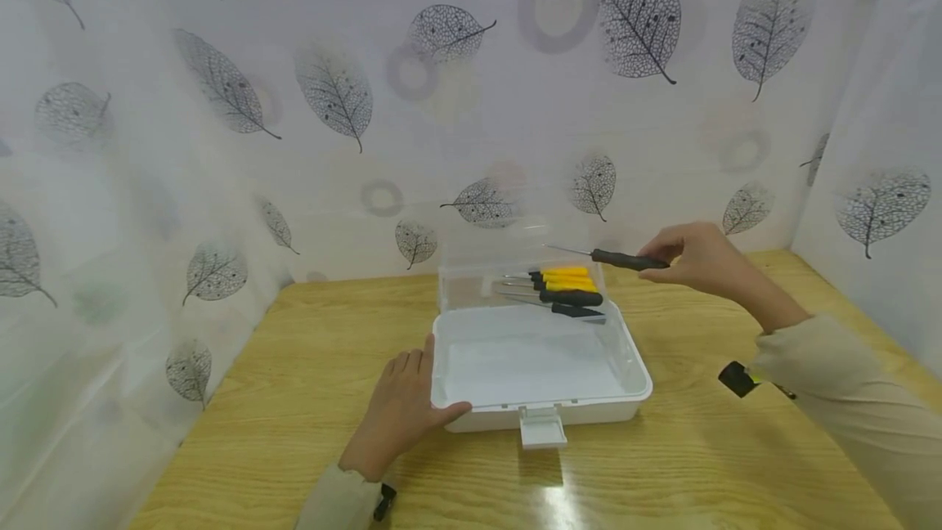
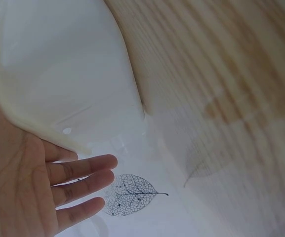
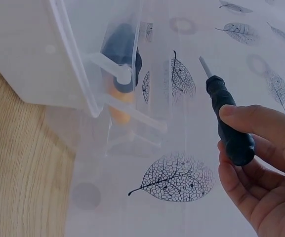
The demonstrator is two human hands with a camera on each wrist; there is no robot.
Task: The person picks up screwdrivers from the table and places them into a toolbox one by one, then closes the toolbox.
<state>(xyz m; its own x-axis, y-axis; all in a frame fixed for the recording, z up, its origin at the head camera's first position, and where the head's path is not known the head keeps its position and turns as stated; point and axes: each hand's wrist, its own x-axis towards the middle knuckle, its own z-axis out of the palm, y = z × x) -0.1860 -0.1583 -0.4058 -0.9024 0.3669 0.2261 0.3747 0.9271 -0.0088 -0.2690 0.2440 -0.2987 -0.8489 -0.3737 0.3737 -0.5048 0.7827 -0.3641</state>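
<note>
Raised above the back right of the box, my right hand (image 1: pixel 692 258) pinches the black handle of a screwdriver (image 1: pixel 625 259) between thumb and fingers. Its thin metal shaft points left in the head view; in the right wrist view the screwdriver (image 3: pixel 220 94) tilts upward. My left hand (image 1: pixel 403 399) rests against the left front corner of the white plastic box (image 1: pixel 526 366), its thumb along the front rim. In the left wrist view its fingers (image 2: pixel 85 187) are extended beside the wall. The box's clear lid (image 1: pixel 445 291) is folded back, holding yellow-handled screwdrivers (image 1: pixel 570 278) and black-handled screwdrivers (image 1: pixel 574 298).
A white latch (image 1: pixel 542 432) hangs down from the box's front. Under everything is a wood-grain table (image 1: pixel 331 334), with a leaf-patterned curtain (image 1: pixel 316 211) behind it and along both sides. A small black device (image 1: pixel 738 379) shows beside the right sleeve.
</note>
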